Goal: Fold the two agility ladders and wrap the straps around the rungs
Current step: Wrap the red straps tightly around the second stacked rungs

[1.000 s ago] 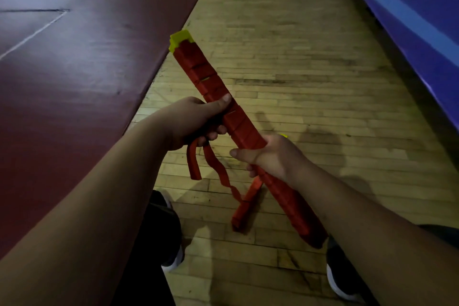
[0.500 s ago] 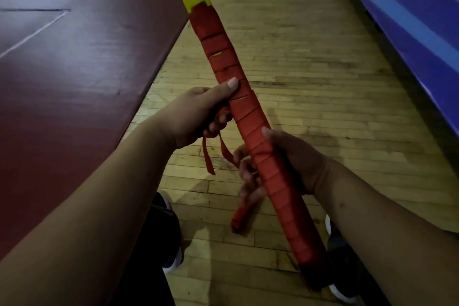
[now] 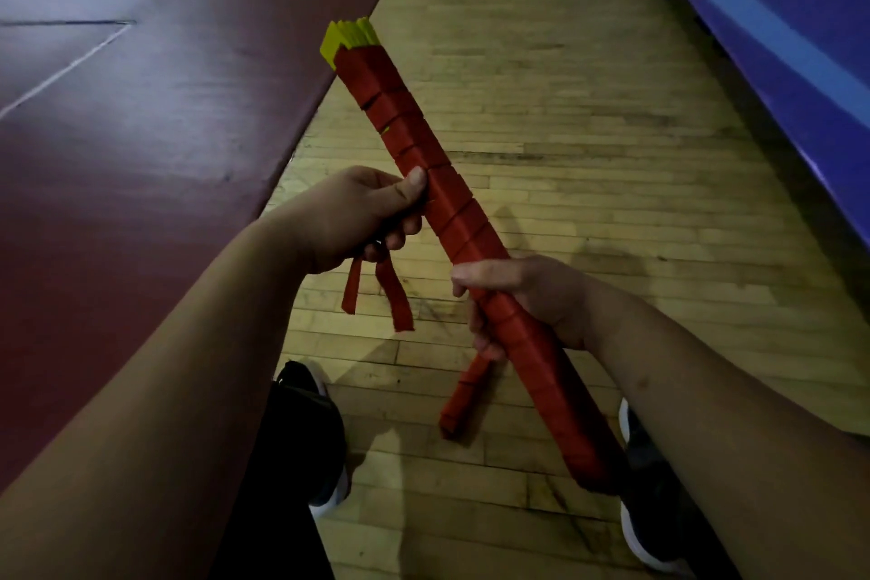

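The ladder is folded into a long bundle, held in the air on a slant above the wooden floor. Its yellow rungs stick out at the far, upper end. The rest of the ladder is wound in red strap, turn beside turn.

The left hand is at the ladder's middle, on its left side. Its grip is curled round the strap, whose two loose tails hang below the fist. The thumb tip presses against the ladder.

The right hand is lower on the ladder. Its grip is wrapped round the bundle, thumb on top and fingers underneath.

A second ladder, also wound in red, lies on the floor beneath the held ladder, its far end hidden behind it.

A dark red mat lies left of the ladder and a blue panel runs to its right. Two dark shoes stand near its lower end.
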A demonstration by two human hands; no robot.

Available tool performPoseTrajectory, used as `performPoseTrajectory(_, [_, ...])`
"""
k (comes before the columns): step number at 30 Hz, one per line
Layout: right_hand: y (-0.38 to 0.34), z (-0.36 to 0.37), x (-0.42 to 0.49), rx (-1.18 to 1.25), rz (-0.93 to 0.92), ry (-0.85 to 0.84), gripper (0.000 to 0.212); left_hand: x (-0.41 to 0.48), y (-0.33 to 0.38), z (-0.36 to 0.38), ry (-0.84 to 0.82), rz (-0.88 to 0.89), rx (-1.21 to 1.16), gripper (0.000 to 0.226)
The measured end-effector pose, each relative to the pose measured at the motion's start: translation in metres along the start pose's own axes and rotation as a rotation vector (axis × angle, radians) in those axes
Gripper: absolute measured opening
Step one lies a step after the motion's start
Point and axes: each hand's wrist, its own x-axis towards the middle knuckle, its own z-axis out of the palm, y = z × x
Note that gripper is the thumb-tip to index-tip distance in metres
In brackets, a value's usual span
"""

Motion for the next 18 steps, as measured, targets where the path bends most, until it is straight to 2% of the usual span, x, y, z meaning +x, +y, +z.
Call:
performPoseTrajectory(7, [0.005,0.002,0.006,-0.035,-0.014,0.21,0.051,0.003,-0.001,0.009,0.041,-0.044,-0.031,0.052])
performPoseTrajectory(10, [0.005,0.009,0.009,-0.168,-0.004,0.357,0.046,0.001,0.001,0.009,0.013,-0.104,-0.048,0.066])
performPoseTrajectory(13, [0.006,0.016,0.009,-0.371,-0.037,0.488,0.038,0.002,-0.002,0.011,0.043,-0.125,0.03,0.066])
performPoseTrajectory(15, [0.007,0.018,0.008,-0.384,-0.05,0.504,0.037,0.004,-0.004,0.012,0.066,-0.139,-0.006,0.063])
performPoseTrajectory(18, [0.003,0.017,0.005,-0.31,-0.039,0.431,0.042,0.006,-0.003,0.011,0.091,-0.11,-0.116,0.055])
